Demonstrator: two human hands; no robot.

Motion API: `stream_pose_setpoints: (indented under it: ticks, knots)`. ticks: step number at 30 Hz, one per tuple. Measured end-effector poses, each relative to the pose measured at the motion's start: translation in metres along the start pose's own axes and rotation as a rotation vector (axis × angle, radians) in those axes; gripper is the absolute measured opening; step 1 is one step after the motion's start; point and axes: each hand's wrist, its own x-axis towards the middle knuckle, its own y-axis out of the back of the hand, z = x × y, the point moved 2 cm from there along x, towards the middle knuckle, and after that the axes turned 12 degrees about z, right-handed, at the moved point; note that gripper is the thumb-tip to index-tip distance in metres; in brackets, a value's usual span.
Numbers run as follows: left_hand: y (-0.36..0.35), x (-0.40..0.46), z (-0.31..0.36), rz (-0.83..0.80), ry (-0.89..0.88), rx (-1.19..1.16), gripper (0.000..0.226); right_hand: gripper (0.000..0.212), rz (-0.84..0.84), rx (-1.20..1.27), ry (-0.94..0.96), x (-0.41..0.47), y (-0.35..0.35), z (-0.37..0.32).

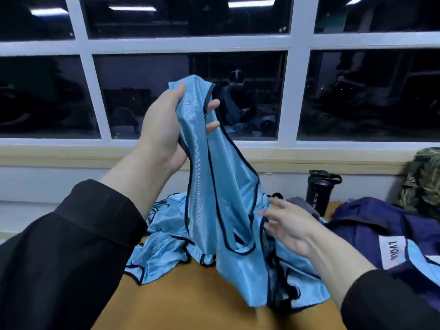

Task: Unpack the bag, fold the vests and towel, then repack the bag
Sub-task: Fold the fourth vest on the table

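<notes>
My left hand (166, 125) grips the top of a shiny light-blue vest (204, 167) with dark trim and holds it up in front of the window. The vest hangs down into a crumpled heap of more light-blue vests (164, 246) on the wooden table (190, 296). My right hand (290, 225) is lower, fingers spread and relaxed, touching the hanging vest's right side near the heap. A grey cloth (301, 204), perhaps the towel, peeks out behind my right hand. The navy bag (371, 225) with a white label lies at the right.
A black bottle (319, 190) stands on the table by the wall, behind the bag. A camouflage-patterned item (423, 179) sits at the far right. A white-framed window and its sill run along the wall behind the table.
</notes>
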Motion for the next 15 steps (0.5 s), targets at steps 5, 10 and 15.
stream_pose_setpoints:
  ticks: [5,10,15]
  knots:
    - [0.014,0.008,0.009,0.074,-0.038,0.024,0.031,0.024,-0.042,-0.369,-0.038,-0.003,0.008,0.007]
    - [0.025,0.013,0.015,0.135,-0.080,0.030,0.027,0.043,-0.237,-0.539,-0.157,-0.024,0.017,-0.016]
    - [0.035,0.017,0.015,0.185,-0.101,0.051,0.021,0.058,-0.336,-0.855,-0.100,-0.050,0.024,-0.040]
